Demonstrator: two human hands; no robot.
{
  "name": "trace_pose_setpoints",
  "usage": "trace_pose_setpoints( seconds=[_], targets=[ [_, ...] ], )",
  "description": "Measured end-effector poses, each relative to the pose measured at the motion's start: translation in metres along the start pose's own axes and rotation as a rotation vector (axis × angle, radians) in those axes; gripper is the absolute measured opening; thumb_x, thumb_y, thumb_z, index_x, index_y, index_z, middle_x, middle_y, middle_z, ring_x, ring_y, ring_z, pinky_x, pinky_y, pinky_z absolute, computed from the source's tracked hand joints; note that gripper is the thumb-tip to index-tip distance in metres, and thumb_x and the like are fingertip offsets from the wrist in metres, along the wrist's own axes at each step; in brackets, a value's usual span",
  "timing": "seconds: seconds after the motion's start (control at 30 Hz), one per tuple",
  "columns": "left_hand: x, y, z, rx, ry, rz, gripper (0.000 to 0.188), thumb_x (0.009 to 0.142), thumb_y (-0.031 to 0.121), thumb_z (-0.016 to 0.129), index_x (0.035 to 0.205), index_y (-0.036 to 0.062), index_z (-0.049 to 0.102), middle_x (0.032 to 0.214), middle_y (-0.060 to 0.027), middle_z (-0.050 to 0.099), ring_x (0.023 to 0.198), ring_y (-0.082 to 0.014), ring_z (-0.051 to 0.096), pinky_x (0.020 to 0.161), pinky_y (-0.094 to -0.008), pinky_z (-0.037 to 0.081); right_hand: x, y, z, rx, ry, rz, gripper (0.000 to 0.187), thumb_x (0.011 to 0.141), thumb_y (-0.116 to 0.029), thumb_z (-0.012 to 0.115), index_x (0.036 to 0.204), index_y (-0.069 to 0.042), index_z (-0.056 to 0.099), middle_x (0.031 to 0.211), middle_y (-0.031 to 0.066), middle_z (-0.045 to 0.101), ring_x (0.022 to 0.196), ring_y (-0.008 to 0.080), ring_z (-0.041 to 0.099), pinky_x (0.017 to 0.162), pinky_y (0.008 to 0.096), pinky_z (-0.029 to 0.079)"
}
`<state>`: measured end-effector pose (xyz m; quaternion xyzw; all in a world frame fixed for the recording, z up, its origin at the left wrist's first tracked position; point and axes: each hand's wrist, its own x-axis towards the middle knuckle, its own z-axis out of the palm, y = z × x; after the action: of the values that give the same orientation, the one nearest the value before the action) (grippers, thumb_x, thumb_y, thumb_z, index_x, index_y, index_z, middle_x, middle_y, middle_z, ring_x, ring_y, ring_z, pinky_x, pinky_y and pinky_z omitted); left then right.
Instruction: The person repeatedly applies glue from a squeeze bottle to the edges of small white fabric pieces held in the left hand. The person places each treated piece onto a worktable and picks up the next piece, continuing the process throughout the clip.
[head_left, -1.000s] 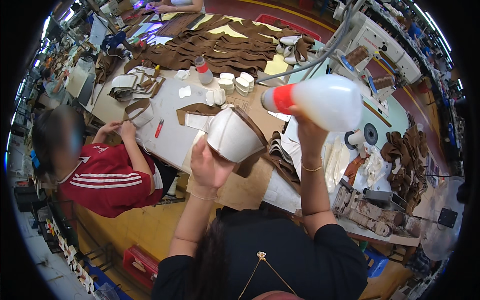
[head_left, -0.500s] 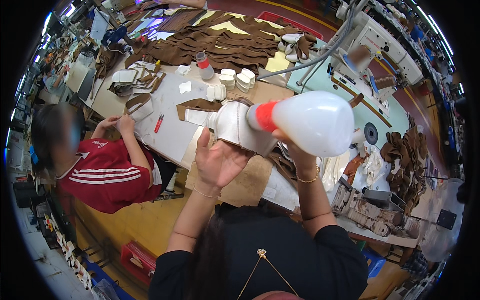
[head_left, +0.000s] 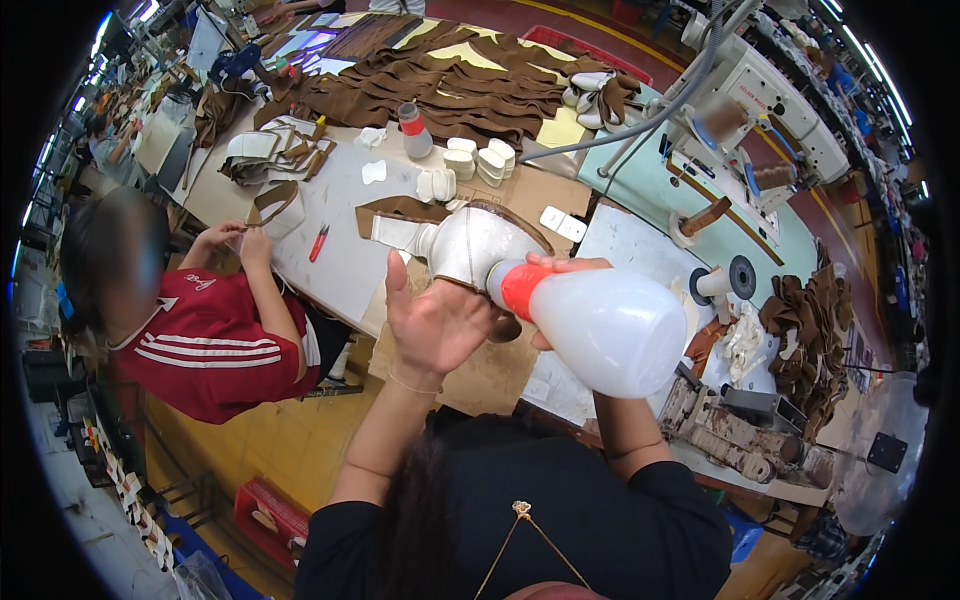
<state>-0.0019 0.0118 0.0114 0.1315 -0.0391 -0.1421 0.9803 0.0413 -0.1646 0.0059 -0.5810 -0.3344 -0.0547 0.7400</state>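
Evidently, a translucent white plastic bottle with a red band and tapered neck (head_left: 615, 325) is gripped by the right hand (head_left: 572, 264), whose fingers and thumb are wrapped around it from opposite sides. It is tilted with its neck toward the left, at the near right edge of a curved white fabric piece with a brown rim (head_left: 480, 245); whether the two are touching cannot be told. The piece is supported above the tabletop (head_left: 340, 215) by the left hand (head_left: 440, 325), palm up and thumb held apart; its fingers are partly hidden, so whether the fabric is pinched cannot be told.

The bottle can be judged fairly light, smooth and a little slippery, best held around the banded shoulder. The piece seems light and semi-stiff, easily dented, and best cradled from within or taken by its rim.

The cloudy wall lets no fill level be read. A smaller red-banded translucent bottle (head_left: 414, 132) is stood upright on the far side, its contents likewise uncertain, near stacked white oval pads (head_left: 494, 162). In the red plastic crate (head_left: 287, 508) at the near left, something pale can be seen.
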Motion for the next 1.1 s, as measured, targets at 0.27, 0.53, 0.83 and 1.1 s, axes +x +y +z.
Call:
trace_pose_setpoints(
  seconds=[0.27,0.53,0.83,1.1],
  targets=[
    [-0.011,0.002,0.004,0.128,0.132,0.097,0.093,0.08,0.071,0.031,0.141,0.0014,0.017,0.144,-0.0146,0.024,0.133,-0.0291,0.025,0.108,-0.0453,0.018,0.038,-0.014,-0.052,-0.507,0.592,-0.085,0.051,0.08,-0.038,0.068,0.104,0.004,0.054,0.101,0.0094,0.059,0.096,0.0203,0.058,0.085,0.0358,0.047],
    [-0.006,-0.011,0.005,0.292,0.149,0.077,0.091,0.082,0.068,0.031,0.141,0.0009,0.016,0.144,-0.015,0.026,0.133,-0.0297,0.025,0.109,-0.0462,0.017,-0.001,-0.012,-0.009,-0.595,-0.117,-0.034,0.059,0.071,-0.02,0.076,0.121,-0.005,0.048,0.112,0.0084,0.058,0.097,0.0215,0.058,0.089,0.0355,0.045],
    [-0.015,-0.003,-0.003,0.112,0.161,0.091,0.094,0.079,0.071,0.033,0.141,0.0027,0.019,0.145,-0.0148,0.024,0.133,-0.0326,0.024,0.108,-0.051,0.017,0.027,-0.014,-0.001,-0.834,0.134,-0.16,0.04,0.073,-0.029,0.075,0.099,-0.001,0.061,0.085,0.0071,0.064,0.079,0.0177,0.062,0.072,0.0298,0.051],
    [-0.017,-0.001,-0.005,0.132,0.197,0.099,0.093,0.079,0.072,0.032,0.141,0.0031,0.02,0.144,-0.015,0.024,0.132,-0.0329,0.024,0.107,-0.0515,0.017,0.021,-0.01,-0.006,-0.601,0.269,-0.14,0.042,0.067,-0.03,0.079,0.097,-0.006,0.064,0.093,0.0066,0.065,0.084,0.021,0.061,0.077,0.0337,0.049]
  ],
)
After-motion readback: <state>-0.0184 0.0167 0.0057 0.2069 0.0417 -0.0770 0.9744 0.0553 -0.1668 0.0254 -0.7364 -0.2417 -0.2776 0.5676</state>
